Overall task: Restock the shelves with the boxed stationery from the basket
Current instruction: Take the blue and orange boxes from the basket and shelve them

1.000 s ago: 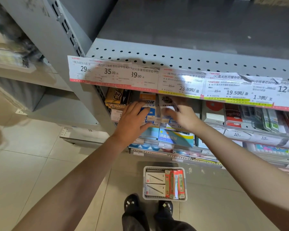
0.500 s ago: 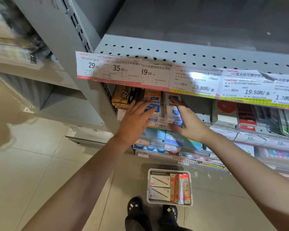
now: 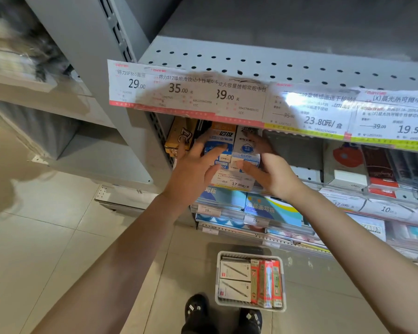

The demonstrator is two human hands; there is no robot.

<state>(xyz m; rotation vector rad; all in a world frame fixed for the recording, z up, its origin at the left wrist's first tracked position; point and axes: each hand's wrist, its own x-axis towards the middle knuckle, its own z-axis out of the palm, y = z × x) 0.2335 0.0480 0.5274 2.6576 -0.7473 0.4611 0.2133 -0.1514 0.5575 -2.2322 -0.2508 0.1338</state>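
Both hands have eased back from the shelf since a moment ago, and the two blue-and-white boxes now show plainly between them, centre frame, upright under the price strip. Left hand lies with straight, spread fingers, its fingertips against the front of the left box. Right hand is also loose and spread, flanking the right box; whether its fingers actually press that box I cannot tell. Neither hand grips anything.

Just left of them, a brown box sits tight against the grey upright. Price labels run along the perforated shelf edge across the upper middle. Down at lower centre, the white basket rests on the tiled floor beside the person's shoes, holding white pen boxes on its left and red boxes standing on edge at its right.
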